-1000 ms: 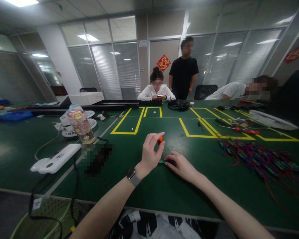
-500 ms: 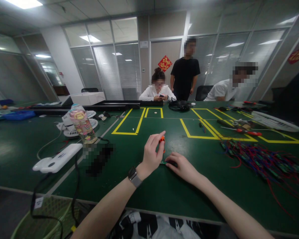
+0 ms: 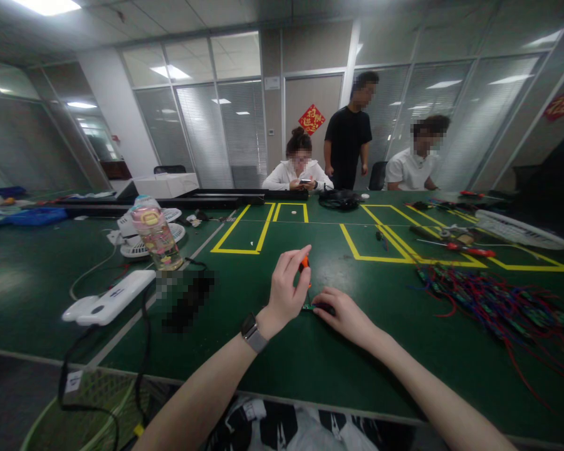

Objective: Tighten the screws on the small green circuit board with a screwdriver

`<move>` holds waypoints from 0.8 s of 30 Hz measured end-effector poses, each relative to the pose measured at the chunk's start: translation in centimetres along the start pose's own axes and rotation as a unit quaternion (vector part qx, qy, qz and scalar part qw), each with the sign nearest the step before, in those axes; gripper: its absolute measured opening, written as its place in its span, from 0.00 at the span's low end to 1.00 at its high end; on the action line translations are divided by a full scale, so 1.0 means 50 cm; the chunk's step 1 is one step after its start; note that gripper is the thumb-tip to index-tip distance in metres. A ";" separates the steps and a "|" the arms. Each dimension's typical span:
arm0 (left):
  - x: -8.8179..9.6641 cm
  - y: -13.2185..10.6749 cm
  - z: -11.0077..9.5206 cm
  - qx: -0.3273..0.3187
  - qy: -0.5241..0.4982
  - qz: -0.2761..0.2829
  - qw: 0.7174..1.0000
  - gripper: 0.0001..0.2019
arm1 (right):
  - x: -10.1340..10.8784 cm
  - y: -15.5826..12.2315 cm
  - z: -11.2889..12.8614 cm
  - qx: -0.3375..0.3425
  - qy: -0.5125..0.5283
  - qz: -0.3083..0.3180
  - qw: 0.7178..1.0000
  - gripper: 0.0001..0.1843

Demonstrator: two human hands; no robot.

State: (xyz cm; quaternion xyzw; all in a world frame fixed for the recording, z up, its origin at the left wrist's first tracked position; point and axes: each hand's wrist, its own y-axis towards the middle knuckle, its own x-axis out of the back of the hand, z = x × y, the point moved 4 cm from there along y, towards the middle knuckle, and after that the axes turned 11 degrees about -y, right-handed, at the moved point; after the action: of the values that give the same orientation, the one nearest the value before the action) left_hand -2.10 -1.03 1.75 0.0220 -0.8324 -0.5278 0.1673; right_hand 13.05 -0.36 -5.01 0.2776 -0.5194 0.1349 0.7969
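Observation:
My left hand (image 3: 289, 285), with a watch on its wrist, is closed around the orange handle of a small screwdriver (image 3: 305, 262). The tool stands upright, its thin shaft pointing down at a small green circuit board (image 3: 307, 307). Most of the handle is hidden by my fingers. My right hand (image 3: 336, 309) rests low on the table with its fingertips pinching the board's right end. Whether the tip touches the board is too small to tell.
On the right lies a heap of wired circuit boards (image 3: 493, 300), with a red-handled screwdriver (image 3: 470, 249) behind it. A drink bottle (image 3: 157, 238) and a white device (image 3: 110, 299) are on the left. Yellow tape (image 3: 237, 252) marks the green table. Several people are across it.
My hands stay in place; the orange handle has turned slightly within my left fingers. Across the table, the person at the right has sat up and shifted left, and the standing person has moved a little.

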 end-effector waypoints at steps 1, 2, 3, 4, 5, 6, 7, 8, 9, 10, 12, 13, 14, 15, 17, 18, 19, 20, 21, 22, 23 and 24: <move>-0.001 0.000 0.001 0.004 -0.001 0.005 1.000 0.17 | 0.000 0.000 0.000 0.000 0.000 0.001 1.000 0.07; 0.000 0.000 0.001 0.006 0.004 0.002 1.000 0.17 | 0.000 0.000 0.000 0.000 0.001 0.002 1.000 0.07; 0.002 0.000 0.001 0.006 0.013 -0.008 1.000 0.16 | 0.000 0.000 0.000 -0.001 0.001 0.002 1.000 0.07; 0.004 0.001 0.001 0.005 0.025 -0.018 1.000 0.15 | 0.001 -0.001 0.001 -0.002 0.001 0.002 1.000 0.07; 0.006 0.001 0.001 0.005 0.036 -0.027 0.999 0.14 | 0.003 -0.001 0.002 -0.003 0.001 0.003 1.000 0.06; 0.006 0.001 0.001 0.007 0.041 -0.029 0.999 0.14 | 0.004 -0.001 0.003 -0.004 0.002 0.003 1.000 0.06; 0.006 0.001 0.001 0.011 0.039 -0.024 0.999 0.14 | 0.005 -0.002 0.004 -0.005 0.003 0.004 1.000 0.06; 0.004 0.001 0.002 0.015 0.030 -0.014 0.999 0.15 | 0.006 -0.002 0.005 -0.005 0.004 0.005 1.000 0.06; 0.002 0.001 0.002 0.020 0.019 -0.003 1.000 0.16 | 0.006 -0.001 0.006 -0.006 0.005 0.007 1.000 0.07; 0.000 0.001 0.003 0.025 0.008 0.007 1.000 0.17 | 0.007 -0.001 0.007 -0.006 0.005 0.007 1.000 0.07; -0.001 0.002 0.004 0.027 -0.004 0.008 1.000 0.18 | 0.008 -0.001 0.007 -0.007 0.004 0.008 1.000 0.07; 0.000 0.002 0.004 0.024 -0.002 0.003 1.000 0.17 | 0.008 0.000 0.008 -0.007 0.003 0.009 1.000 0.06; 0.002 0.003 0.004 0.020 0.003 -0.002 1.000 0.16 | 0.008 0.000 0.008 -0.006 0.003 0.009 1.000 0.06; 0.003 0.004 0.004 0.015 0.008 -0.008 1.000 0.14 | 0.008 0.000 0.008 -0.006 0.003 0.009 1.000 0.06; 0.006 0.005 0.002 0.008 0.015 -0.010 1.000 0.13 | 0.007 0.000 0.007 -0.006 0.004 0.010 1.000 0.06; 0.007 0.006 0.001 0.007 0.016 -0.008 1.000 0.12 | 0.007 0.000 0.007 -0.007 0.004 0.010 1.000 0.07; 0.007 0.006 0.000 0.008 0.013 -0.005 1.000 0.13 | 0.006 0.000 0.007 -0.006 0.004 0.010 1.000 0.07; 0.007 0.007 -0.001 0.008 0.007 -0.002 1.000 0.14 | 0.006 0.000 0.007 -0.006 0.003 0.010 1.000 0.07; 0.006 0.007 -0.002 0.008 0.000 0.001 1.000 0.15 | 0.006 -0.001 0.007 -0.005 0.003 0.010 1.000 0.07; 0.005 0.007 -0.002 0.007 -0.004 0.002 1.000 0.16 | 0.006 -0.001 0.007 -0.004 0.003 0.010 1.000 0.07; 0.005 0.007 -0.002 0.004 -0.005 -0.001 1.000 0.16 | 0.006 -0.001 0.008 -0.004 0.002 0.009 1.000 0.07; 0.006 0.007 -0.002 0.001 -0.001 -0.008 1.000 0.15 | 0.006 -0.001 0.008 -0.004 0.002 0.008 1.000 0.06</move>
State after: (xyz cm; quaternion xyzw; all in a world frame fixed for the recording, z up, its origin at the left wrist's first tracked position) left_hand -2.30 -1.02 2.15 0.0286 -0.8330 -0.5282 0.1620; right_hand 12.90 -0.64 -4.62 0.2702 -0.5205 0.1400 0.7978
